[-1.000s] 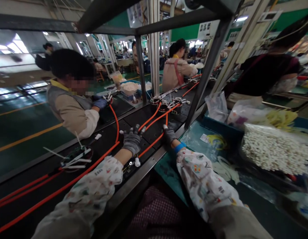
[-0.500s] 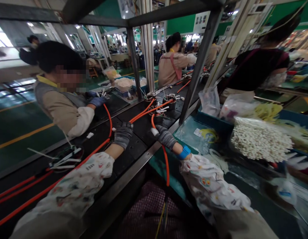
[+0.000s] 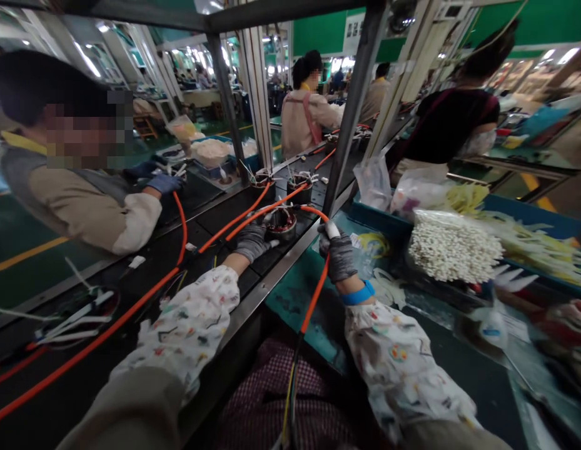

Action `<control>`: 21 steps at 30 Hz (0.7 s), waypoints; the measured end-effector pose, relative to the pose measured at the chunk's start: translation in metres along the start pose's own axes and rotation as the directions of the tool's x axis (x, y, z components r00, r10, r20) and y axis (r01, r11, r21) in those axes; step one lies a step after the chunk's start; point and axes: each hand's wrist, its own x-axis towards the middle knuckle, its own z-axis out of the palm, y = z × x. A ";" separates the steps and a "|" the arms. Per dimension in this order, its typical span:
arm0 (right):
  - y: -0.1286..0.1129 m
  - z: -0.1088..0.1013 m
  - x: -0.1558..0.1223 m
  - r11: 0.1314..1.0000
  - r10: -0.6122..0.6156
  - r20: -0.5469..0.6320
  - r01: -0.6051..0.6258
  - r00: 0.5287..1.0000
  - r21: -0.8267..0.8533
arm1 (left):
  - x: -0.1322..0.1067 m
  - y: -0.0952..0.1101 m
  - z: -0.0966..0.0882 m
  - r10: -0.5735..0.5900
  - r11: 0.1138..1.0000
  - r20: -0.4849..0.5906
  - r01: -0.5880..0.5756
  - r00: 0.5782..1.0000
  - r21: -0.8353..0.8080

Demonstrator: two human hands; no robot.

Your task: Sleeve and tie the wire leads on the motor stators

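Note:
My right hand (image 3: 338, 250), in a grey glove, is closed round an orange cable (image 3: 313, 294) that runs from my lap up over the bench edge. The cable arcs to a round motor stator (image 3: 281, 222) with white leads on the black conveyor belt (image 3: 144, 325). My gloved left hand (image 3: 252, 240) rests against the stator's left side, fingers curled at it. Two more stators (image 3: 299, 184) with orange cables stand farther along the belt.
A person in a beige jacket (image 3: 79, 200) works across the belt at left, blue-gloved hand on another orange cable. A blue bin (image 3: 393, 225) at right holds a bag of white parts (image 3: 452, 250) and yellow pieces. A steel post (image 3: 349, 106) rises beside the belt. Other workers stand behind.
My right hand lifted the orange cable up and toward the bench, its tail now hanging into my lap. My left hand moved forward to the stator. The view shifted right.

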 end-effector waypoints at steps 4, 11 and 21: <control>0.012 0.008 -0.010 1.000 -0.020 -0.095 0.018 0.995 -0.022 | -0.010 0.007 -0.014 0.023 0.999 -0.023 -0.022 0.999 0.048; -0.010 0.010 -0.030 0.983 -0.140 0.031 0.142 0.990 -0.120 | -0.004 0.038 -0.032 0.114 0.992 -0.052 -0.111 0.992 0.057; -0.036 0.037 -0.063 0.970 -0.204 0.186 0.224 0.961 -0.092 | -0.023 0.027 -0.025 0.062 0.995 -0.068 -0.067 0.996 -0.071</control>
